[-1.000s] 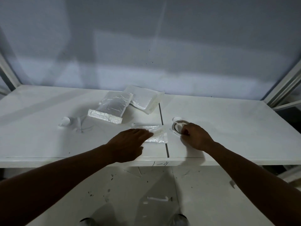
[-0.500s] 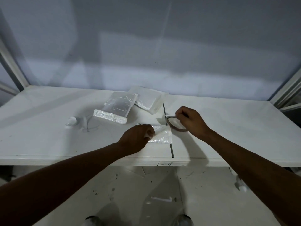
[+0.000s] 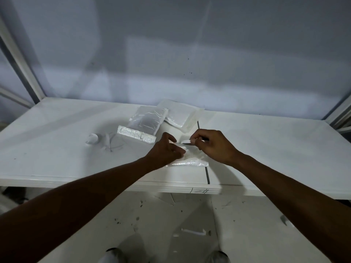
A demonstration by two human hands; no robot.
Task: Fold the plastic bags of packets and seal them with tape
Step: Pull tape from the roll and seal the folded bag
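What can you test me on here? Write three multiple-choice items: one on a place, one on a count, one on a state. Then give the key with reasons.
1. Where does the bag under the hands lie?
A. near the front edge of the table
B. in the far left corner
C. on the floor

2. How many other bags lie behind it?
A. one
B. two
C. four

3. What is the right hand doing?
A. lying flat and open
B. gripping the tape
C. hanging below the tabletop

Key:
1 A: the bag lies close to the front edge, partly under the left hand.
2 B: two bags lie side by side farther back.
3 B: its fingers curl round the tape above the bag.
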